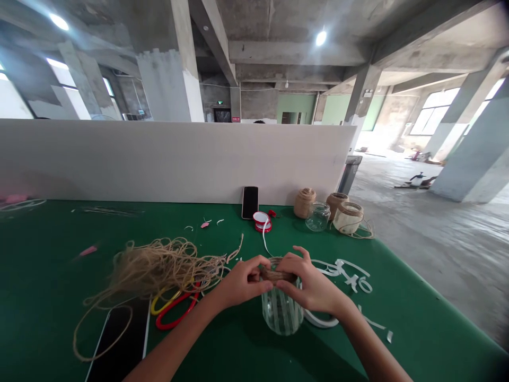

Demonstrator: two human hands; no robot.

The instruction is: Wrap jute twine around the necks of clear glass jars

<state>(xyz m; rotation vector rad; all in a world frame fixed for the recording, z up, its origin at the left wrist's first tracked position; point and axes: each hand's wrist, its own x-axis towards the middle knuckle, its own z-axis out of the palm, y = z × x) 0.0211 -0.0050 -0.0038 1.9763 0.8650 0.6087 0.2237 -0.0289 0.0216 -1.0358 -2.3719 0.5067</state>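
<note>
Messy string [159, 262] lies left, by scissors [169, 324] and partly over a tablet [131, 339]. Wrapped jars [305, 204] stand far right beside a clear jar [318, 218]. Near the middle, left hand [242, 281] and right hand [310, 284] pinch brown string [274, 275] at the top of a striped jar [282, 313].

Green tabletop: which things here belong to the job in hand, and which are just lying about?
Likely part of the job: striped glass jar, brown band at its neck, perhaps tangled twine, red scissor handle, red-and-white spool.

Probably just lying about: black-screened phone, larger dark-screened device, pink scrap.
</note>
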